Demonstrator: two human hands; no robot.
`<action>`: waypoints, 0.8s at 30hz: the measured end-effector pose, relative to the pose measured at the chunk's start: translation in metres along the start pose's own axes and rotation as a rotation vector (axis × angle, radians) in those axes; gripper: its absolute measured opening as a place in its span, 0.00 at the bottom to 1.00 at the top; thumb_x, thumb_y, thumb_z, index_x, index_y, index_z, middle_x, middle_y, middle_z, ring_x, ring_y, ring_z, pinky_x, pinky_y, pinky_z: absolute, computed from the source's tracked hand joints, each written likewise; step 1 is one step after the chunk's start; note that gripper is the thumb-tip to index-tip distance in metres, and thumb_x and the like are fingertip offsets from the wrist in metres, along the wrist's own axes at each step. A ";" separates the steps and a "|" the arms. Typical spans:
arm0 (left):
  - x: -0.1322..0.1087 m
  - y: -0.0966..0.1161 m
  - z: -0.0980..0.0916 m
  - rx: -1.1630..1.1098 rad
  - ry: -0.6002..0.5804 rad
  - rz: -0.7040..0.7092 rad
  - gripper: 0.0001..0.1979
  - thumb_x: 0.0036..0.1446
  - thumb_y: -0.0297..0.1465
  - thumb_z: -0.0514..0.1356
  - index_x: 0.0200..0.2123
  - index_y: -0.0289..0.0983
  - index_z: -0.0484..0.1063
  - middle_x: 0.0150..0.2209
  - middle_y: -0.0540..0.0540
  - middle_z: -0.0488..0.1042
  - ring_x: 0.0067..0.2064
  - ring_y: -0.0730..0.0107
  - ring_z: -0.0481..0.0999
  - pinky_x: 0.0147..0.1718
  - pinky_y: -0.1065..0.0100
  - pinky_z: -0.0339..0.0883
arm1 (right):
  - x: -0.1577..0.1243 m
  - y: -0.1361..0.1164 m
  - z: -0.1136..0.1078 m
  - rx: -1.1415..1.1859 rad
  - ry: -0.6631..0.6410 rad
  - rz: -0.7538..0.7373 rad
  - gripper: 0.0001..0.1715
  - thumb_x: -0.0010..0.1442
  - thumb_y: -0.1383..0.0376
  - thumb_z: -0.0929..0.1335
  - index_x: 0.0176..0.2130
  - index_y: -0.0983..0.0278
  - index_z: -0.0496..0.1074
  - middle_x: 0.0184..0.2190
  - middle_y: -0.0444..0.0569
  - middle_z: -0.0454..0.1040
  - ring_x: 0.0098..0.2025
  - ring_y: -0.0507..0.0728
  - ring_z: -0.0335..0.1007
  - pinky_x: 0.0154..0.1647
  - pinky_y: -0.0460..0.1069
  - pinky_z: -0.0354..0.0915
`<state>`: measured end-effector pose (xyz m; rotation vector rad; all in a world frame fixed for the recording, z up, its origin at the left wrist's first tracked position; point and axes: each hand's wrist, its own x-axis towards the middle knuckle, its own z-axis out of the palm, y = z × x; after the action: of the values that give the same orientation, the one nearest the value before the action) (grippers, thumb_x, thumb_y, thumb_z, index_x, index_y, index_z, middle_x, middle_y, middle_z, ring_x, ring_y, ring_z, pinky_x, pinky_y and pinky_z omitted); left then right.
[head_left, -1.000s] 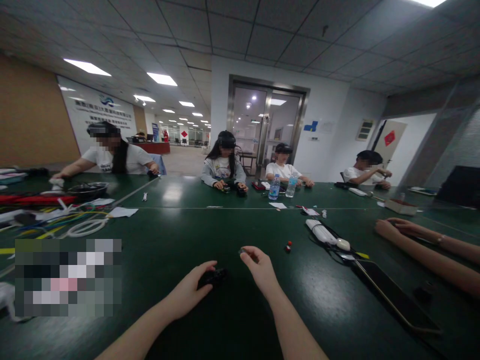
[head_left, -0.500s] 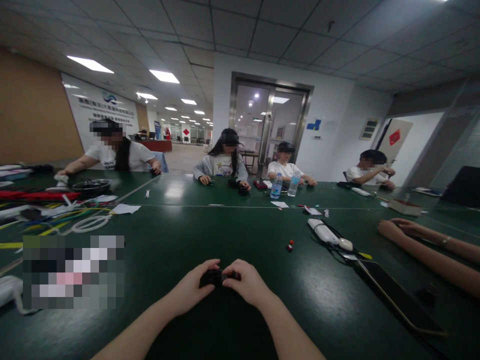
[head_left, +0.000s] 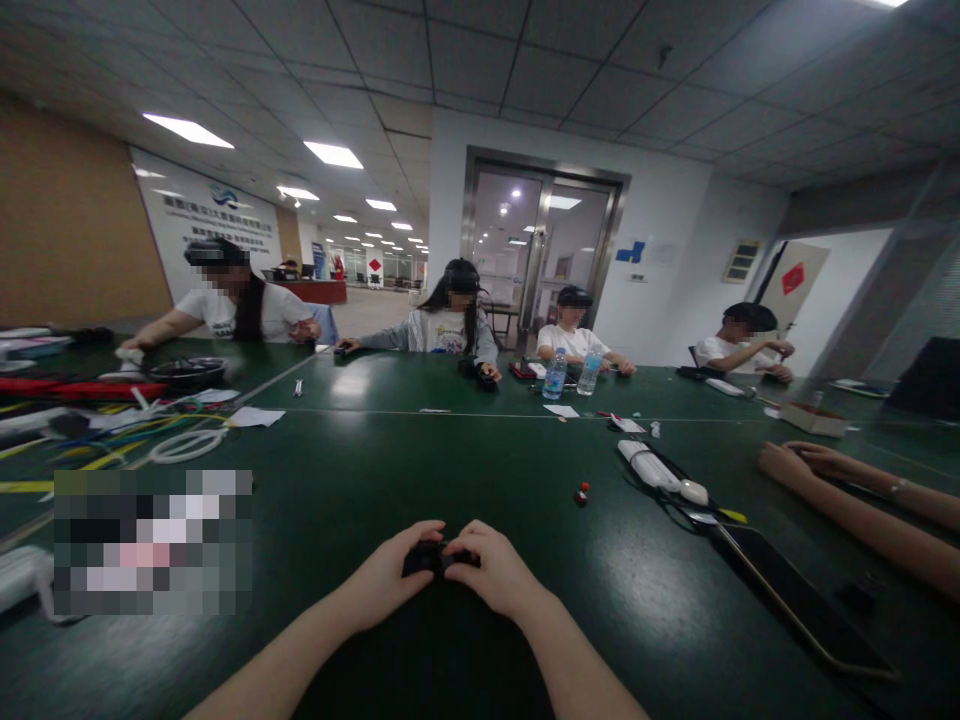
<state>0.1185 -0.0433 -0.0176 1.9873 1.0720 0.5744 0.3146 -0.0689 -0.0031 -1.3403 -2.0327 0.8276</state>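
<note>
Low in the middle of the head view, both my hands meet around a small black object (head_left: 424,558) at the green table (head_left: 360,480). My left hand (head_left: 394,575) is closed on its left part, thumb in front and fingers behind. My right hand (head_left: 491,565) pinches the right part between thumb and fingers. Much of the object is covered by my fingers, and its dark surface does not show what kind of thing it is. A tiny red and white figure-like item (head_left: 582,493) stands on the table beyond my right hand.
On the right are a phone (head_left: 799,600), a white power strip (head_left: 649,465) and another person's forearms (head_left: 862,500). Cables (head_left: 187,445) and papers (head_left: 255,416) lie at left. Two water bottles (head_left: 555,375) stand across the table, where several people sit.
My hands keep nearly the same grip on the black object; the view has shifted slightly. Across the table, the person with grey sleeves has stretched one arm out to the left of the view.
</note>
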 end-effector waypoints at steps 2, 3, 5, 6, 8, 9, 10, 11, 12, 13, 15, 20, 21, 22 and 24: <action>0.000 0.001 0.000 0.008 0.002 0.020 0.27 0.47 0.29 0.57 0.53 0.43 0.57 0.51 0.49 0.65 0.54 0.68 0.62 0.55 0.63 0.52 | 0.001 0.001 0.001 -0.013 0.008 0.000 0.10 0.47 0.62 0.68 0.34 0.55 0.73 0.35 0.43 0.65 0.38 0.54 0.62 0.36 0.48 0.58; -0.001 0.002 -0.001 0.015 -0.001 0.040 0.24 0.48 0.29 0.56 0.51 0.43 0.59 0.50 0.49 0.66 0.53 0.68 0.63 0.54 0.63 0.53 | 0.001 0.002 0.002 -0.015 0.010 0.005 0.10 0.47 0.62 0.68 0.34 0.55 0.73 0.34 0.43 0.65 0.37 0.54 0.62 0.36 0.48 0.58; -0.002 0.006 -0.002 0.040 -0.018 0.094 0.18 0.50 0.30 0.55 0.46 0.43 0.65 0.48 0.50 0.67 0.51 0.68 0.64 0.53 0.64 0.55 | 0.001 0.004 0.002 0.005 0.003 0.018 0.13 0.46 0.62 0.69 0.36 0.54 0.73 0.35 0.43 0.65 0.36 0.53 0.62 0.35 0.48 0.58; -0.003 0.008 -0.002 0.058 -0.029 0.117 0.15 0.50 0.30 0.54 0.44 0.44 0.67 0.48 0.50 0.67 0.51 0.69 0.64 0.52 0.65 0.56 | 0.001 0.005 0.001 0.025 0.002 0.025 0.15 0.46 0.62 0.69 0.37 0.54 0.72 0.35 0.43 0.65 0.35 0.53 0.62 0.34 0.47 0.59; -0.004 0.012 -0.001 0.096 -0.053 0.134 0.14 0.52 0.31 0.53 0.42 0.45 0.69 0.49 0.50 0.65 0.51 0.68 0.63 0.52 0.65 0.56 | 0.001 0.007 -0.001 0.076 0.025 0.046 0.19 0.45 0.62 0.69 0.40 0.54 0.71 0.35 0.43 0.66 0.33 0.52 0.61 0.33 0.47 0.59; -0.004 0.014 -0.001 0.118 -0.064 0.128 0.14 0.52 0.31 0.52 0.43 0.45 0.69 0.50 0.50 0.64 0.52 0.67 0.63 0.52 0.64 0.56 | 0.002 0.009 -0.003 0.098 0.047 0.062 0.19 0.45 0.62 0.69 0.41 0.55 0.70 0.35 0.44 0.66 0.32 0.52 0.61 0.33 0.47 0.60; -0.004 0.014 -0.001 0.143 -0.072 0.118 0.15 0.53 0.32 0.52 0.44 0.47 0.69 0.51 0.50 0.63 0.53 0.66 0.62 0.52 0.63 0.56 | 0.002 0.010 -0.004 0.115 0.076 0.079 0.19 0.46 0.62 0.69 0.41 0.57 0.70 0.34 0.44 0.66 0.32 0.52 0.61 0.33 0.47 0.60; -0.003 0.014 -0.003 0.173 -0.075 0.111 0.16 0.53 0.32 0.52 0.45 0.48 0.68 0.52 0.50 0.63 0.53 0.65 0.61 0.52 0.62 0.55 | 0.002 0.012 -0.006 0.125 0.107 0.094 0.17 0.46 0.61 0.68 0.40 0.58 0.71 0.34 0.44 0.66 0.32 0.52 0.61 0.33 0.47 0.60; -0.002 0.012 -0.005 0.208 -0.071 0.110 0.16 0.53 0.33 0.52 0.45 0.49 0.68 0.52 0.51 0.63 0.53 0.64 0.61 0.53 0.61 0.54 | 0.003 0.014 -0.007 0.130 0.134 0.106 0.16 0.47 0.61 0.68 0.39 0.58 0.71 0.33 0.44 0.66 0.32 0.52 0.62 0.34 0.48 0.60; -0.001 0.009 -0.009 0.250 -0.057 0.110 0.16 0.52 0.33 0.52 0.45 0.50 0.68 0.52 0.51 0.63 0.53 0.64 0.61 0.53 0.61 0.54 | 0.003 0.016 -0.008 0.133 0.155 0.113 0.15 0.48 0.61 0.67 0.38 0.59 0.71 0.32 0.44 0.67 0.32 0.52 0.62 0.34 0.48 0.60; 0.001 -0.003 -0.025 0.345 0.019 0.093 0.16 0.52 0.32 0.52 0.45 0.50 0.69 0.51 0.52 0.64 0.53 0.64 0.62 0.53 0.61 0.53 | 0.003 0.020 -0.010 0.142 0.177 0.119 0.14 0.49 0.60 0.66 0.38 0.58 0.71 0.32 0.44 0.67 0.33 0.53 0.63 0.35 0.48 0.60; -0.013 -0.046 -0.087 0.511 0.414 -0.377 0.18 0.53 0.34 0.49 0.47 0.46 0.67 0.51 0.46 0.65 0.50 0.58 0.66 0.46 0.58 0.61 | 0.000 0.023 -0.010 0.187 0.186 0.116 0.13 0.51 0.59 0.65 0.39 0.57 0.72 0.34 0.45 0.69 0.35 0.54 0.65 0.35 0.49 0.61; -0.018 -0.053 -0.097 0.508 0.533 -0.530 0.19 0.53 0.35 0.48 0.48 0.46 0.66 0.51 0.44 0.65 0.49 0.55 0.66 0.44 0.57 0.62 | -0.001 0.023 -0.010 0.199 0.185 0.114 0.13 0.51 0.59 0.65 0.39 0.57 0.72 0.35 0.45 0.69 0.35 0.54 0.65 0.35 0.50 0.61; -0.023 -0.058 -0.105 0.507 0.609 -0.626 0.21 0.53 0.35 0.47 0.50 0.41 0.65 0.50 0.38 0.65 0.48 0.49 0.67 0.42 0.54 0.63 | -0.001 0.023 -0.011 0.210 0.182 0.114 0.13 0.51 0.59 0.65 0.39 0.58 0.72 0.35 0.45 0.69 0.36 0.54 0.65 0.36 0.50 0.61; -0.030 -0.066 -0.114 0.501 0.714 -0.723 0.24 0.53 0.35 0.45 0.52 0.35 0.62 0.49 0.30 0.63 0.49 0.41 0.65 0.41 0.49 0.61 | -0.002 0.022 -0.011 0.224 0.173 0.122 0.13 0.51 0.60 0.65 0.39 0.58 0.71 0.36 0.45 0.69 0.37 0.55 0.65 0.37 0.50 0.62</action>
<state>-0.0080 0.0019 -0.0050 1.5948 2.4272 0.6598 0.3361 -0.0620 -0.0124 -1.3674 -1.6863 0.9291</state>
